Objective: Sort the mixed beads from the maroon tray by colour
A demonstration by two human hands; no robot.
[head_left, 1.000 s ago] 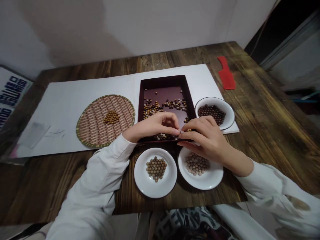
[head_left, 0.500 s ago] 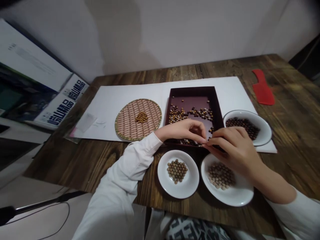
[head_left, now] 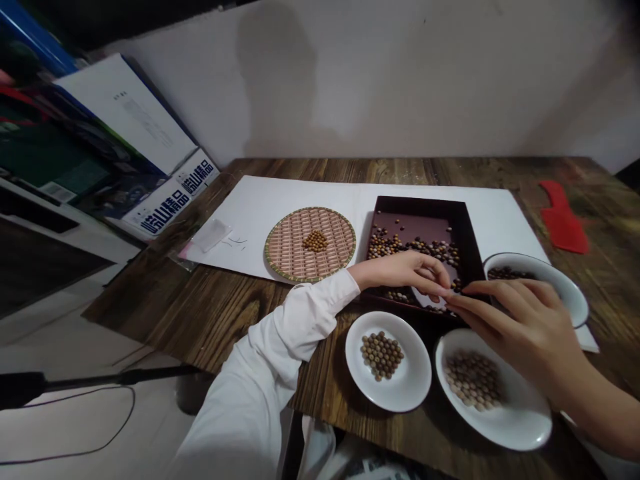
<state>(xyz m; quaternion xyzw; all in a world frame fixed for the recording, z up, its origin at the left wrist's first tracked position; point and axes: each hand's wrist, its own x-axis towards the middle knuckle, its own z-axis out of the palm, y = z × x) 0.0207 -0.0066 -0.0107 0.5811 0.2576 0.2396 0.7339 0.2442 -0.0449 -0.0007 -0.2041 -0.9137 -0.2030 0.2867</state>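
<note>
A dark maroon tray (head_left: 465, 223) on the wooden table holds several mixed brown, tan and dark beads (head_left: 400, 245). My left hand (head_left: 405, 272) reaches over the tray's near edge with fingers curled into a pinch. My right hand (head_left: 520, 323) meets it from the right, fingertips pinched together at the tray's near edge. What the fingers grip is too small to see. Below them sit a white dish of olive-tan beads (head_left: 388, 370) and a white dish of pale brown beads (head_left: 493, 400). A white bowl of dark beads (head_left: 560, 283) lies behind my right hand.
A round woven tray (head_left: 295, 247) with a small heap of yellow beads (head_left: 315, 241) lies left of the maroon tray on white paper (head_left: 280, 210). A red plastic scraper (head_left: 563, 220) is at far right. Boxes (head_left: 125, 153) lean against the wall at left; a cable runs on the floor.
The view has swung left, so the table shifted right in frame. Both hands stay pinched together at the tray's near edge with little change.
</note>
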